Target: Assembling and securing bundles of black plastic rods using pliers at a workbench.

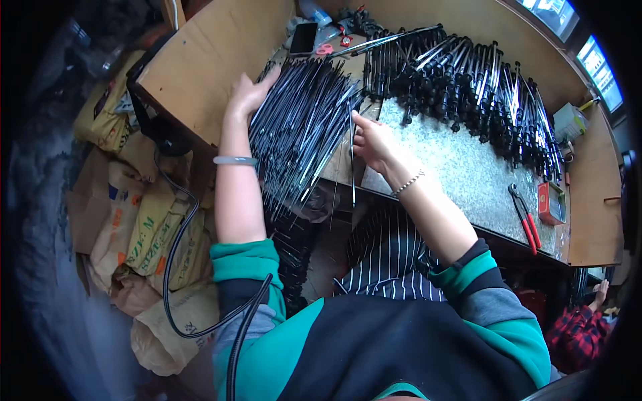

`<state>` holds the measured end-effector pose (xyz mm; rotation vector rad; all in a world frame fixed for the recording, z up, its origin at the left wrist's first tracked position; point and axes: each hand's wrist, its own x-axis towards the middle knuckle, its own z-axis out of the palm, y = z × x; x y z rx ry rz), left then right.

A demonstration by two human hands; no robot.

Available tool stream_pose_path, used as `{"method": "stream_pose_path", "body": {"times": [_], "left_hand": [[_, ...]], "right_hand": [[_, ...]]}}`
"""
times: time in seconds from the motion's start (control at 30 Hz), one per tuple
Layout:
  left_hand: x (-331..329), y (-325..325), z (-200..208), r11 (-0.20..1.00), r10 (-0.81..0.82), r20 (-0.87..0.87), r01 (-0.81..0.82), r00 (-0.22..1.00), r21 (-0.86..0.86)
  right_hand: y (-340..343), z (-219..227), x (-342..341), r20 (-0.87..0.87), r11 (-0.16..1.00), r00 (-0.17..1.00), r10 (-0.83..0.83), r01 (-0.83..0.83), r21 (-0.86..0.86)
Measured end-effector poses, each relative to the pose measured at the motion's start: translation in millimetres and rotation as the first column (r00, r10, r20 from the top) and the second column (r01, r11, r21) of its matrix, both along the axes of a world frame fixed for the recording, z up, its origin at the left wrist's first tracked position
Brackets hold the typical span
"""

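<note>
A thick heap of thin dark metal rods [301, 120] lies at the table's left end, some poking out past the near edge. At the heap's upper left edge rests my left hand [249, 95], its thumb stretched out over the rods; its other fingers are partly hidden. My right hand [376, 144] is at the heap's right side, fingers curled in and thumb raised. A single thin rod [353, 170] hangs nearly upright at those fingertips, apart from the heap, and appears pinched there.
Stacked black-and-silver rod assemblies [468, 80] line the table's back. Red-handled pliers [525, 217] and a small red box [551, 203] lie at the right. A phone [304, 39] and pink scissors [325, 49] sit behind the heap. Printed sacks [160, 230] crowd the left floor; another person's red-checked sleeve [575, 334] shows lower right.
</note>
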<state>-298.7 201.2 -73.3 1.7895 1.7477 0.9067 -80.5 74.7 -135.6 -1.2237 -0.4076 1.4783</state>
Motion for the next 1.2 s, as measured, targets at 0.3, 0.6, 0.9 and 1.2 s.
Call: {"method": "stream_pose_path", "body": {"times": [0.3, 0.6, 0.9, 1.2], "left_hand": [[-21, 59, -64, 0.754, -0.040, 0.394, 0.287, 0.918, -0.591], [9, 35, -61, 0.709, -0.184, 0.543, 0.493, 0.819, -0.504], [34, -11, -78, 0.731, 0.064, 0.901, 0.594, 0.429, -0.334], [26, -45, 33, 0.880, -0.376, 0.788, 0.456, 0.489, 0.137]], "right_hand": [[56, -19, -8, 0.068, 0.993, 0.991, -0.118, 0.118, -0.001], [81, -8, -19, 0.049, 0.998, 0.999, 0.012, -0.015, 0.058], [75, -3, -26, -0.098, 0.982, 0.982, 0.159, -0.148, 0.116], [64, 79, -32, 0.144, 0.719, 0.974, 0.174, -0.226, 0.657]]}}
